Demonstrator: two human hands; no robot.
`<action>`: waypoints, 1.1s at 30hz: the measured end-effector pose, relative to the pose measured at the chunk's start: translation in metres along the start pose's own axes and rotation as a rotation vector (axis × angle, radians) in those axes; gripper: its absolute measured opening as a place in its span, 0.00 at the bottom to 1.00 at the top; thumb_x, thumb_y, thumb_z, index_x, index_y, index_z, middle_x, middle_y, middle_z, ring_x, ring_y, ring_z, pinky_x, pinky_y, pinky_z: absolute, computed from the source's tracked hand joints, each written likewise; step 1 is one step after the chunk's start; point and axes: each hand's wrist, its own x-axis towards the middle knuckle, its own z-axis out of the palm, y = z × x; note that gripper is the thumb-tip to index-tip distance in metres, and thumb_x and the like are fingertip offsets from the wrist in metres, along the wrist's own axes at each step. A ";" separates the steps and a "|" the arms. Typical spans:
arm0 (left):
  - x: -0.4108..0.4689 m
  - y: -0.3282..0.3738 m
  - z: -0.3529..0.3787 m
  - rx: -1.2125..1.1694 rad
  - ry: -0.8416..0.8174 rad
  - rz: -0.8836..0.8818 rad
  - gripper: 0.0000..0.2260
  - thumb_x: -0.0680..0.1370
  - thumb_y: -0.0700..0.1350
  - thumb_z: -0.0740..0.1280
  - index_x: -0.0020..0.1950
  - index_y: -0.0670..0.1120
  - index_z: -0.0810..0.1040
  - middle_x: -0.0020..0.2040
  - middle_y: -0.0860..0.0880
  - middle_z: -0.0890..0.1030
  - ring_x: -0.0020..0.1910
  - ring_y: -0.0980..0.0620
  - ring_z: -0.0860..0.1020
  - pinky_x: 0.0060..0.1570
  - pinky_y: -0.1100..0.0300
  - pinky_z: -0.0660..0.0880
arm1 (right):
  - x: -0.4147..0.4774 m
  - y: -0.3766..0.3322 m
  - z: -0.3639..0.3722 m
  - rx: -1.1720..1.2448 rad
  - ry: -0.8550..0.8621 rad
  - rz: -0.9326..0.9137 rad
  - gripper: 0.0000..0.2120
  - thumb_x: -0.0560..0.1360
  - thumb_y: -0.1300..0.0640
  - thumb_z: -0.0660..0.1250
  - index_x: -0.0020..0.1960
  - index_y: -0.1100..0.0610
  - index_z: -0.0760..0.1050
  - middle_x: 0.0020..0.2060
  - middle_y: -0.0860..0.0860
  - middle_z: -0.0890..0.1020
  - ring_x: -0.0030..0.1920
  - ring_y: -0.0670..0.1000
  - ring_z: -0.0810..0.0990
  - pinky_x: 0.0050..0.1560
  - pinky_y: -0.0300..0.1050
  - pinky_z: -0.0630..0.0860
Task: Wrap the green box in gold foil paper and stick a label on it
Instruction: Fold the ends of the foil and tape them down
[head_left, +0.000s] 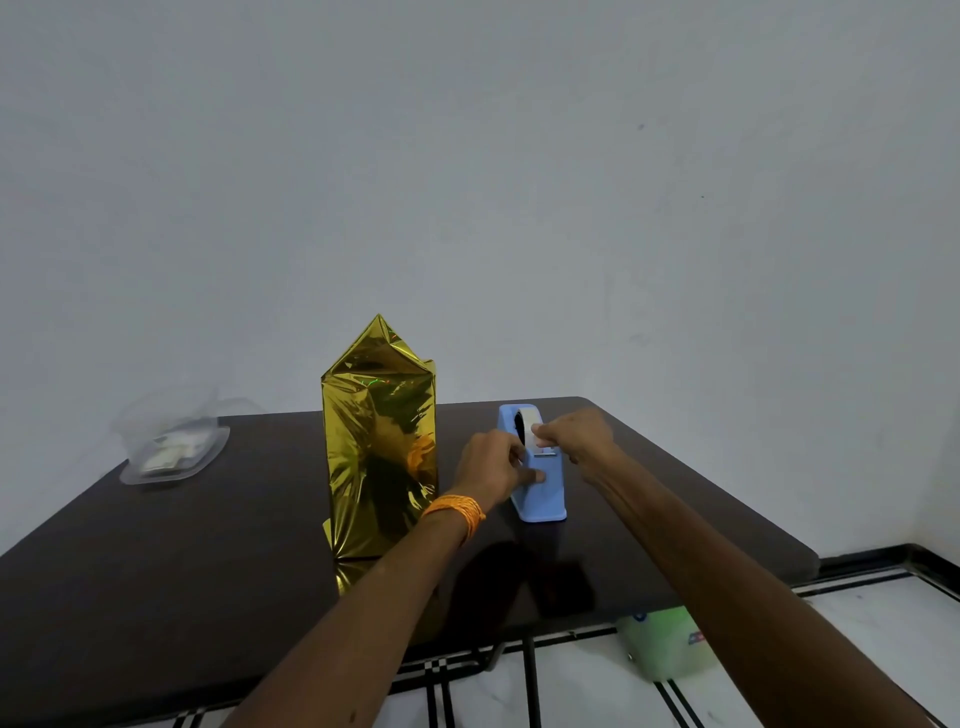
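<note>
The box, wrapped in gold foil paper (379, 447), stands upright on the dark table (156, 561); its top foil rises in an open peak and none of the green shows. Right of it sits a light blue tape dispenser (537, 493). My left hand (491, 465), with an orange thread band on its wrist, grips the dispenser's left side. My right hand (571, 434) pinches the strip of tape (535, 431) at the roll on top of the dispenser.
A clear plastic container (174, 447) with white pieces inside lies at the table's far left edge. A pale green plastic object (667, 644) sits on the tiled floor beyond the table's right front corner. A plain wall stands behind.
</note>
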 end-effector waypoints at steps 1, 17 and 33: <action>0.000 0.000 0.000 -0.002 -0.002 -0.001 0.19 0.68 0.54 0.79 0.52 0.42 0.83 0.48 0.45 0.85 0.45 0.49 0.81 0.46 0.56 0.79 | -0.003 0.001 0.000 0.003 0.022 -0.009 0.11 0.73 0.56 0.76 0.43 0.65 0.84 0.40 0.56 0.85 0.29 0.46 0.74 0.30 0.40 0.69; -0.007 0.000 0.004 -0.042 0.040 -0.018 0.20 0.69 0.53 0.78 0.55 0.42 0.82 0.51 0.44 0.84 0.48 0.48 0.81 0.47 0.55 0.79 | -0.052 0.038 -0.004 0.139 0.041 -0.034 0.09 0.72 0.60 0.76 0.37 0.65 0.83 0.27 0.53 0.80 0.17 0.40 0.67 0.23 0.37 0.63; -0.013 0.010 -0.013 0.042 0.017 0.059 0.19 0.72 0.41 0.73 0.63 0.46 0.78 0.51 0.45 0.83 0.51 0.46 0.81 0.50 0.53 0.79 | -0.057 0.035 -0.031 -0.193 0.151 -0.294 0.21 0.76 0.48 0.69 0.30 0.59 0.73 0.25 0.53 0.73 0.28 0.49 0.67 0.32 0.43 0.65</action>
